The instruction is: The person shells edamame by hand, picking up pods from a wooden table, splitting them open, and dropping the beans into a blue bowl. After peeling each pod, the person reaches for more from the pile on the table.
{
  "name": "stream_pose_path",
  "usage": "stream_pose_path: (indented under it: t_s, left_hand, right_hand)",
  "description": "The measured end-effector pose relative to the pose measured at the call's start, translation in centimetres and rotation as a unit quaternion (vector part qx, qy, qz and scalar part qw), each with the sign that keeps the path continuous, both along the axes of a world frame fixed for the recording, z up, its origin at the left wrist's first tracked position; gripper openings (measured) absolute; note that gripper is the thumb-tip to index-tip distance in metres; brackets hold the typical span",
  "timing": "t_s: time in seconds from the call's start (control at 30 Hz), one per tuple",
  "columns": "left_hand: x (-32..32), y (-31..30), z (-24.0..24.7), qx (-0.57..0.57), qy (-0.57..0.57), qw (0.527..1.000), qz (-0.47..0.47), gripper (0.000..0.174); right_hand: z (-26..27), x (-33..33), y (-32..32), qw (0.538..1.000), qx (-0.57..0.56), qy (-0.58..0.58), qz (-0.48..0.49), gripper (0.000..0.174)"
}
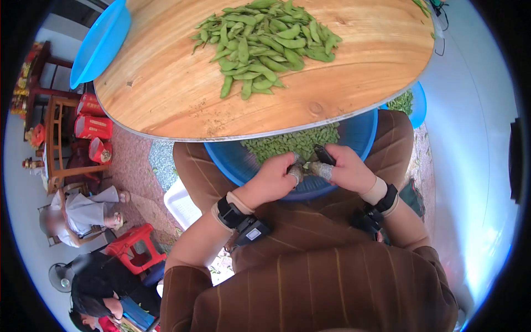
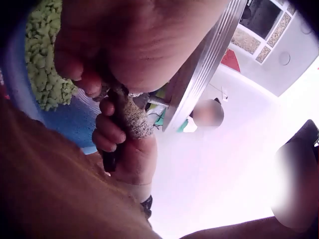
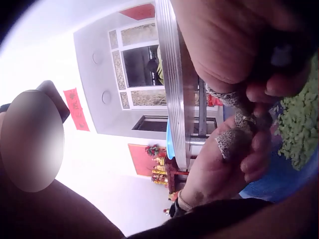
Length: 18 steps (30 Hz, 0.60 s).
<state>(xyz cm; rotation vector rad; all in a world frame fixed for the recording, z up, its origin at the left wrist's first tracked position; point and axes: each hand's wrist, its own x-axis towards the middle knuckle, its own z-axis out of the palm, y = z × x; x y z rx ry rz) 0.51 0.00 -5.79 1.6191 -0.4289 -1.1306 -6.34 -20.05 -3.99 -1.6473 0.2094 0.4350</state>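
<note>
On the left, a blue tub (image 1: 102, 47) leans at the edge of the wooden counter (image 1: 149, 83). Next comes a pile of green pods (image 1: 265, 47) on the counter top. Each pod should be light, a bit bendy and easy to squash. The best place to take hold is near one end, with a soft pinch, so the beans inside don't get mashed.

Below the counter edge is the left grip (image 1: 268, 180). Its arm comes up from the lower left, bent at the elbow, and the fingers curl in. The tips seem to pinch a small green bit (image 1: 306, 165), held over the near side of a blue basin (image 1: 221, 160). I can't tell if it is a whole pod, because the fingers hide most of it. Shelled beans (image 1: 290, 144) lie in the basin. They look small and smooth, so they may slip and roll.

Just to the right, the right grip (image 1: 352, 170) faces the left one, with the tips very near each other. Its fingers are wrapped around a black thing (image 1: 324, 155), which looks stiff. A gray cover (image 1: 321, 170) sits on one digit. This arm comes in from the lower right.
</note>
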Motion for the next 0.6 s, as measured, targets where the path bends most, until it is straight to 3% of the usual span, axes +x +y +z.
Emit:
stream_pose_path:
  t_s: [0.07,0.2,0.3,0.37,0.5,0.57,0.6]
  left_hand:
    - [-0.3,-0.1,-0.4,0.037,-0.153,0.987,-0.044,0.009]
    - [-0.9,-0.5,-0.3,0.043,-0.161,0.985,-0.037,0.009]
    - [-1.1,-1.1,1.9,0.012,-0.084,0.996,0.011,0.01]
    - [-1.6,-1.5,3.1,-0.029,-0.019,0.997,0.069,0.012]
    - [-0.9,-1.1,1.9,0.023,-0.069,0.997,0.021,0.011]
    - [0.2,-1.0,1.6,0.123,-0.189,0.973,-0.054,0.018]
    - [0.9,-0.6,1.1,0.124,-0.191,0.972,-0.059,0.018]
  right_hand:
    - [-1.2,-0.5,-0.1,0.99,-0.093,-0.103,0.025,0.024]
    - [-1.3,-1.7,0.0,0.992,-0.074,-0.097,-0.022,0.025]
    - [-0.4,-2.2,-0.4,0.997,-0.051,-0.045,-0.043,0.024]
    - [0.0,-2.5,-0.5,0.997,0.021,0.006,-0.074,0.023]
    - [-0.5,-2.9,-0.8,0.993,0.047,-0.023,-0.101,0.022]
    - [-0.1,-2.8,-1.0,0.991,0.051,-0.031,-0.116,0.022]
    - [0.1,-2.7,-1.3,0.991,0.053,-0.033,-0.12,0.022]
